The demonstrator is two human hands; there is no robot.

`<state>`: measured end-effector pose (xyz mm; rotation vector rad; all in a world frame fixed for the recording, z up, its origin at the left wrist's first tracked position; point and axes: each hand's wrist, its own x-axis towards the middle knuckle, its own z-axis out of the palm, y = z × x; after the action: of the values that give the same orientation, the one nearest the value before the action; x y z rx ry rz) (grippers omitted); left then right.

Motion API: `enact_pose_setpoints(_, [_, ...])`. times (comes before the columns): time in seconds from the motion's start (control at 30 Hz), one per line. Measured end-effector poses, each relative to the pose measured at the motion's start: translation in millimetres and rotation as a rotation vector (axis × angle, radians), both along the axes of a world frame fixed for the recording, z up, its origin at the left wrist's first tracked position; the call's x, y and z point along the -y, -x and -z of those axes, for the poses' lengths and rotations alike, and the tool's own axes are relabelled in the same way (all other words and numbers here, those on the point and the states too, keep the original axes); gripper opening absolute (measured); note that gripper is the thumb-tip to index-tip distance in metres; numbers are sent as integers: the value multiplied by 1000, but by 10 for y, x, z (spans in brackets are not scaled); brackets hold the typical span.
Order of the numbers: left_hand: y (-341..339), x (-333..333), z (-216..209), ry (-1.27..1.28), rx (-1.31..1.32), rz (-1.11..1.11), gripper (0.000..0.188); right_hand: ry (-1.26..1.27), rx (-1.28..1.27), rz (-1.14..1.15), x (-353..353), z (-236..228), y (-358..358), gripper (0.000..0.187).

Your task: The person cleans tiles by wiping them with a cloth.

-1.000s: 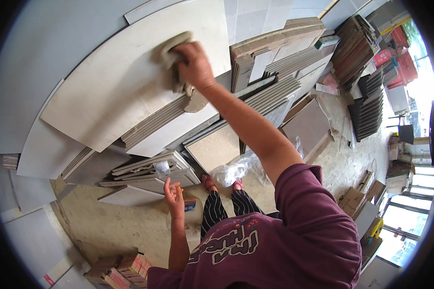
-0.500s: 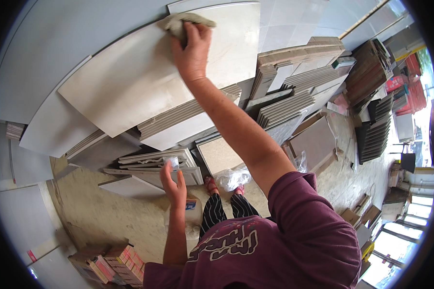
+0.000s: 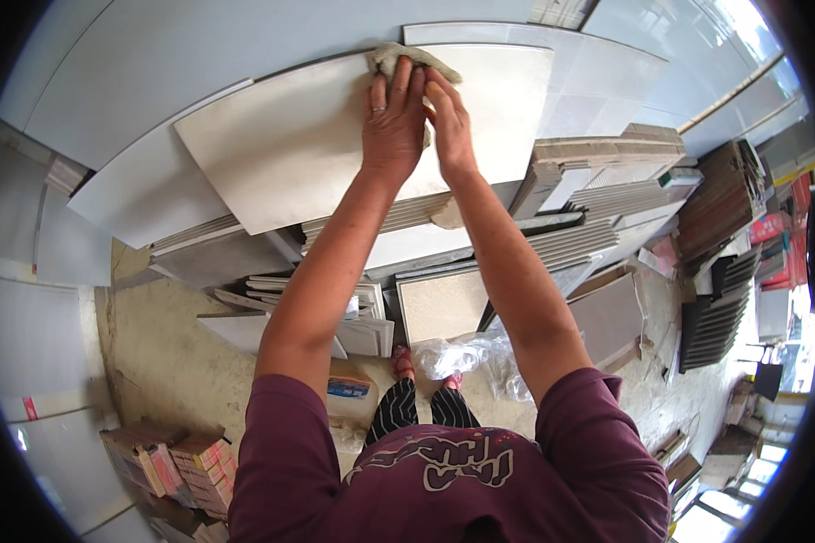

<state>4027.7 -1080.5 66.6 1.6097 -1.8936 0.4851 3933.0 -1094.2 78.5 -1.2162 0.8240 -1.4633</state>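
A large cream tile (image 3: 272, 149) leans against a stack of other tiles in front of me. Bunched at its upper edge is a greyish-beige cloth (image 3: 391, 56). My left hand (image 3: 394, 131), with a ring on one finger, reaches up to the cloth and presses its fingertips onto it. Right beside it, my right hand (image 3: 451, 127) grips the cloth's right part with bent fingers. The two hands nearly touch, and they partly hide the cloth. Both forearms stretch forward over the tile's lower edge.
Several stacked tiles (image 3: 589, 204) stand to the right, with dark slatted panels (image 3: 723, 303) beyond. Clear plastic wrap (image 3: 453, 356) lies by my feet. A speckled beige board (image 3: 442, 306) leans below the tile. Boxes (image 3: 199, 466) sit at lower left; grey panels line the left.
My left hand has risen from low beside the stacked tiles to the cloth, and the small whitish thing at its fingers no longer shows there. My right hand remains at the cloth; the view has shifted.
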Motion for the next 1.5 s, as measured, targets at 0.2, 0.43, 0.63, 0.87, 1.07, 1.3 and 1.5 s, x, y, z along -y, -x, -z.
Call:
enact_pose_setpoints(0.2, [-194,-73,-78,107,206,-110,54,-83,-238,30,-463,197,628,54])
enact_pose_setpoints(0.43, [-609,-215,-104,119,193,-179,54,-335,-282,173,-1139,775,1624,52])
enact_pose_setpoints(0.63, [-1036,-441,-110,44,128,-290,57,-471,-265,312,-1577,1086,2242,44])
enact_pose_setpoints(0.87, [-1699,-709,34,60,60,-527,55,-472,-259,338,-1611,1261,2542,42])
enact_pose_setpoints(1.07, [-2116,-850,73,110,-46,-660,52,-478,-256,290,-1607,1136,2423,40])
enact_pose_setpoints(1.3, [-2186,-797,175,184,-236,-635,52,-474,-276,251,-1697,1189,2451,39])
enact_pose_setpoints(1.5, [-2063,-564,116,309,-265,-626,48,-470,-256,249,-1787,1126,2540,38])
